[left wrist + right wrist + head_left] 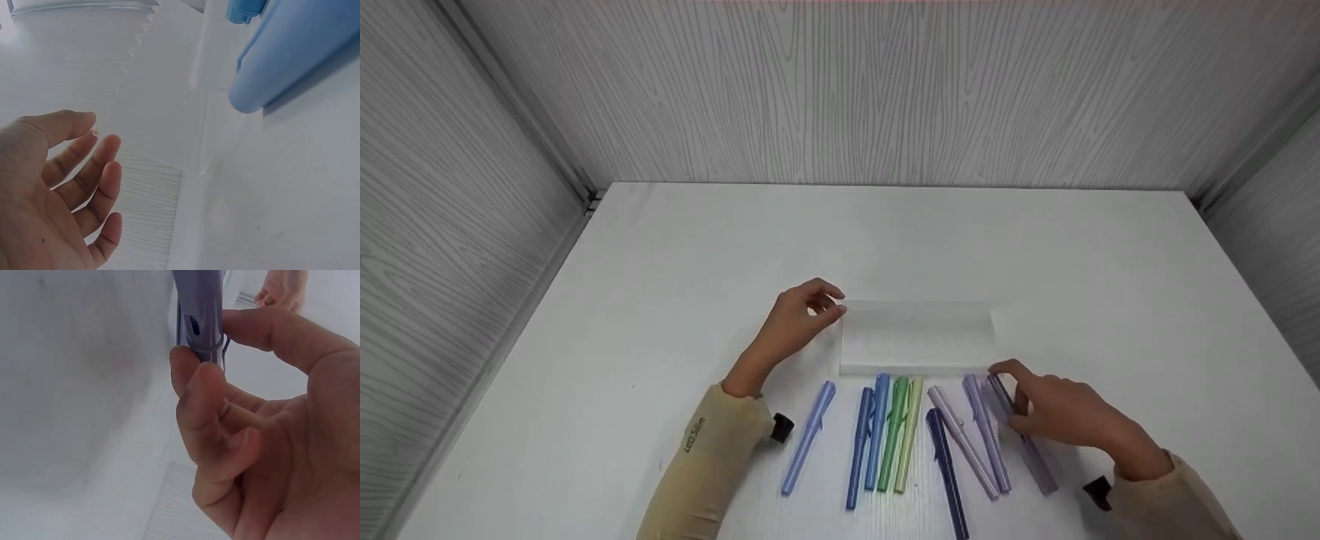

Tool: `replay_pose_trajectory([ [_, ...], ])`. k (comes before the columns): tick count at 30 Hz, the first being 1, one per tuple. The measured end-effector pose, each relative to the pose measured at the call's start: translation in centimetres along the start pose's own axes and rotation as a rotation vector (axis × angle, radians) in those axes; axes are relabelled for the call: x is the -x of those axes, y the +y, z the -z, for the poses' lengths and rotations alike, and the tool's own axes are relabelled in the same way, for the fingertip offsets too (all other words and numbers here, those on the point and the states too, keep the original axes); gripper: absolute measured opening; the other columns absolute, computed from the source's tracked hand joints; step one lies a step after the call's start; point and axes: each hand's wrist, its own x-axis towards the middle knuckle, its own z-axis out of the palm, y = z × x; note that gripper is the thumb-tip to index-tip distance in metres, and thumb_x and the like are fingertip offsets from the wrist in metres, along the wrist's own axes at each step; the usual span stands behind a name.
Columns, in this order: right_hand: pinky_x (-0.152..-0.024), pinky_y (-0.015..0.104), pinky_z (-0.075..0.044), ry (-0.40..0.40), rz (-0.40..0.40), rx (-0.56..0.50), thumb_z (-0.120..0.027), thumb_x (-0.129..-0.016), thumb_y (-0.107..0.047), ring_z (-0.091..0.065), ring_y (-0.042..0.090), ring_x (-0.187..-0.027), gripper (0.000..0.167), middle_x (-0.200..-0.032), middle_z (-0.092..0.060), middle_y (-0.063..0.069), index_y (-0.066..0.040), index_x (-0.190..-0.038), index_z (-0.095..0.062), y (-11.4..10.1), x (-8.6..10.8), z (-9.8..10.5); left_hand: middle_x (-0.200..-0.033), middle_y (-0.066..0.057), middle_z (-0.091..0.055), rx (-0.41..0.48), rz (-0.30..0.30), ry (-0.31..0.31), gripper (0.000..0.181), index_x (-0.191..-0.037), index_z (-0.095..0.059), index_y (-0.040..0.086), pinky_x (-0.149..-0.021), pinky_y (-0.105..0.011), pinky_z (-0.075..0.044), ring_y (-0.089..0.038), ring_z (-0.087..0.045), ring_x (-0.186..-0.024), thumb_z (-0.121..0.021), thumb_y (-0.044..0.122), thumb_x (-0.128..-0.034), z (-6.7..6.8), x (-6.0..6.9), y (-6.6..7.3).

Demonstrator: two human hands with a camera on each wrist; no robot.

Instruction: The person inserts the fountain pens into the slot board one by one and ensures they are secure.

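Note:
A shallow white tray (916, 370) lies before the hands. At its upper left corner, my left hand (793, 322) pinches the rim between thumb and forefinger; the left wrist view has the hand (73, 185) curled at the clear edge of the tray (152, 107). My right hand (1069, 409) grips a dark greyish-purple pen (1041, 469) near its upper end, just off the tray's lower right corner. In the right wrist view, that hand (264, 410) has thumb and fingers around the pen (199, 298), partly covering it.
Below the tray lie several pens: a light blue one (808, 439) at the left, then blue (859, 450), green (892, 435) and yellow-green (910, 435) ones. Nearer my right hand are a navy pen (949, 472) and purple pens (986, 435). Wood-grained panels (885, 90) surround the white tabletop (720, 240).

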Motion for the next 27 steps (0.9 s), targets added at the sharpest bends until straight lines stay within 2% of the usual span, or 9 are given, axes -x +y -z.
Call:
replay_pose_trajectory([
  [8, -0.057, 0.026, -0.044, 0.080, 0.020, -0.092, -0.065, -0.089, -0.019, -0.057, 0.005, -0.070, 0.063, -0.090, -0.065, -0.004, -0.014, -0.142, -0.032, 0.4, 0.3, 1.7, -0.092, -0.006, -0.068, 0.018, 0.006, 0.035, 0.018, -0.106, -0.067, 0.007, -0.077, -0.030, -0.048, -0.017, -0.060, -0.085, -0.065, 0.018, -0.0923, -0.5, -0.2, -0.1],
  [13, -0.063, 0.029, -0.047, 0.141, 0.040, -0.250, -0.064, -0.091, -0.016, -0.061, 0.016, -0.076, 0.065, -0.093, -0.065, 0.004, -0.012, -0.144, -0.027, 0.5, -0.4, 2.5, -0.090, -0.007, -0.069, 0.038, 0.014, 0.048, 0.017, -0.105, -0.067, 0.006, -0.074, -0.028, -0.047, -0.016, -0.060, -0.082, -0.064, 0.016, -0.0923, -0.8, -0.3, -0.2],
  [17, -0.063, 0.029, -0.049, 0.185, 0.038, -0.354, -0.064, -0.092, -0.014, -0.061, 0.025, -0.072, 0.067, -0.093, -0.064, 0.009, -0.013, -0.145, -0.024, 0.5, -1.1, 3.3, -0.090, -0.008, -0.069, 0.041, 0.027, 0.051, 0.017, -0.105, -0.067, 0.006, -0.072, -0.026, -0.047, -0.016, -0.060, -0.081, -0.063, 0.017, -0.0927, -0.9, -0.3, -0.2],
  [27, -0.062, 0.027, -0.048, 0.308, 0.077, -0.415, -0.063, -0.093, -0.014, -0.060, 0.015, -0.066, 0.067, -0.097, -0.065, 0.014, -0.018, -0.147, -0.024, 0.7, -2.4, 5.0, -0.089, -0.006, -0.068, 0.021, 0.043, 0.063, 0.012, -0.101, -0.068, 0.010, -0.071, -0.026, -0.046, -0.015, -0.059, -0.081, -0.064, 0.018, -0.0928, -0.8, -0.4, -0.1],
])
